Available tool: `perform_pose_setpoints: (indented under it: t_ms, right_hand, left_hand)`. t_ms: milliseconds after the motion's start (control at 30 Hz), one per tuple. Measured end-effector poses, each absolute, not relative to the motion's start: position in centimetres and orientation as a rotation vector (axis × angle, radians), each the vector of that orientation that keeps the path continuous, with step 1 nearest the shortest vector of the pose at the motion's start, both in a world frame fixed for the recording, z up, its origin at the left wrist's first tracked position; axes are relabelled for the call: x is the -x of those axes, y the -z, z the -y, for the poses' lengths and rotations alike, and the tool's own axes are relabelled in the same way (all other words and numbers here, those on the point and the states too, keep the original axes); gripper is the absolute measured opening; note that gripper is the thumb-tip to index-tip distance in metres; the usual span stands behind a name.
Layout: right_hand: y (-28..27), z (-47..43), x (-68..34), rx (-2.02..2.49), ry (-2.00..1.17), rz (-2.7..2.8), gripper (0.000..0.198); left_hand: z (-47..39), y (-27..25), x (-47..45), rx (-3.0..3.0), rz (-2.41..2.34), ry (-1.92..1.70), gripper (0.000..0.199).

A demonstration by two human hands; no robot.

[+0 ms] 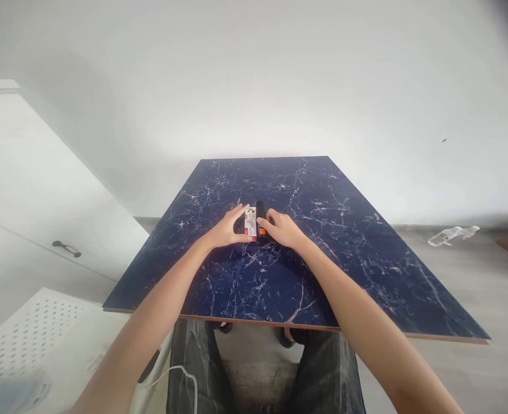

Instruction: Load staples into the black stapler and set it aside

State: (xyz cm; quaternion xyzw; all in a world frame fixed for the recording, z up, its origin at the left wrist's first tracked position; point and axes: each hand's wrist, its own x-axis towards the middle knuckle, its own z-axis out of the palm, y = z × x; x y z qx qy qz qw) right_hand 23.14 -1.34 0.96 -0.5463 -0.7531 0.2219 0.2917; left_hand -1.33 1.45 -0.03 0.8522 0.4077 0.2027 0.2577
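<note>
On the middle of the dark blue table lies a small red-and-white printed packet [250, 224], flat or nearly so. My left hand [228, 229] spans it from the left, fingertips at its far end and thumb along its near end. Right beside the packet is a black, elongated object with an orange part [261, 221]; its exact kind is unclear. My right hand [282, 228] grips this object from the right, thumb over its top and the other fingers curled at its side. The hand hides part of its right edge.
The blue marble-patterned table [254, 287] narrows toward a white wall. To the left stands a white cabinet [56, 190] with a dark handle. A perforated white chair [42, 328] and a white cable [185, 371] are at lower left. A clear plastic bottle [450, 234] lies on the floor to the right.
</note>
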Motion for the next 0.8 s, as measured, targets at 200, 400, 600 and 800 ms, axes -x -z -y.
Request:
perform_pose_setpoints:
  t_ms: [200,400,600,800]
  right_hand:
    - [-1.0,1.3,-23.2,1.499,-0.600,1.993,0.030]
    - [-1.7,2.6,-21.5,1.717,-0.483,1.907,0.044]
    - [-3.2,3.0,-21.1,1.841,-0.256,1.987,0.055]
    - [-3.9,0.8,-28.8,2.059,-0.216,1.803,0.061]
  left_hand:
    - [-2.7,0.6,0.4,-2.353,-1.092,-0.410,0.127]
    - [-3.2,0.6,0.1,-2.383,-1.035,-0.514,0.126]
    - [-4.3,0.0,-2.4,-2.435,-0.931,-0.615,0.119]
    - [-8.2,0.8,-12.0,-2.426,-0.860,-0.649,0.125]
